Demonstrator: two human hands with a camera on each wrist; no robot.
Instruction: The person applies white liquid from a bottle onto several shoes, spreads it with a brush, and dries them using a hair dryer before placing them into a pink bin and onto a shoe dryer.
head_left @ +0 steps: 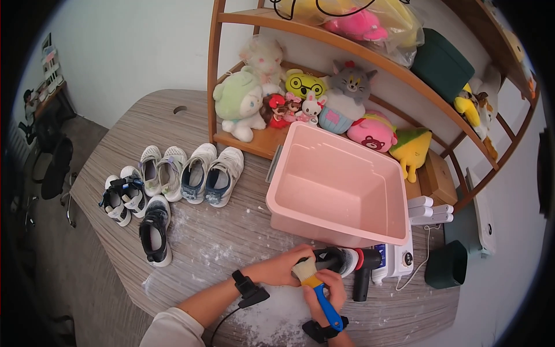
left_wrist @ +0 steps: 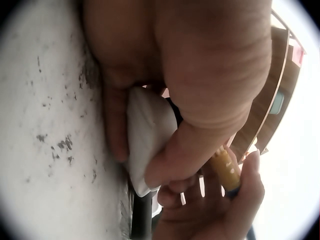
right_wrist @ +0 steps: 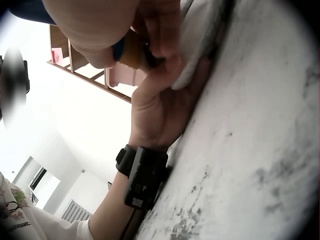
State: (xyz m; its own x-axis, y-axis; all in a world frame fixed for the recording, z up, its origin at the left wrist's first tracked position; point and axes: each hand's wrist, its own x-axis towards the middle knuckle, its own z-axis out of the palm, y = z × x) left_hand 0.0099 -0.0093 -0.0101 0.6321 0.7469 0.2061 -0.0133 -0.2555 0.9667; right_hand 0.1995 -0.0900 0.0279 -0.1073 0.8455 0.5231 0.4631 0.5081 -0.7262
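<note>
In the head view my left hand (head_left: 284, 267) grips a dark sneaker with a white sole (head_left: 348, 262) low over the tabletop. The left wrist view has its thumb and fingers round the white end of the shoe (left_wrist: 150, 132). My right hand (head_left: 328, 292) holds a brush (head_left: 329, 315) with a blue handle, a yellow collar and pale bristles. Those bristles overlap the left hand and the shoe's near end in the head view. Part of the shoe is hidden behind both hands.
White powder (head_left: 272, 315) is scattered over the wooden table (head_left: 231, 231). A black tool with a red ring (head_left: 363, 272) lies right of the shoe. Beyond stand a pink tub (head_left: 335, 228), a white device (head_left: 399, 263) and a dark green bin (head_left: 448, 266). Several shoes (head_left: 196, 173) stand left.
</note>
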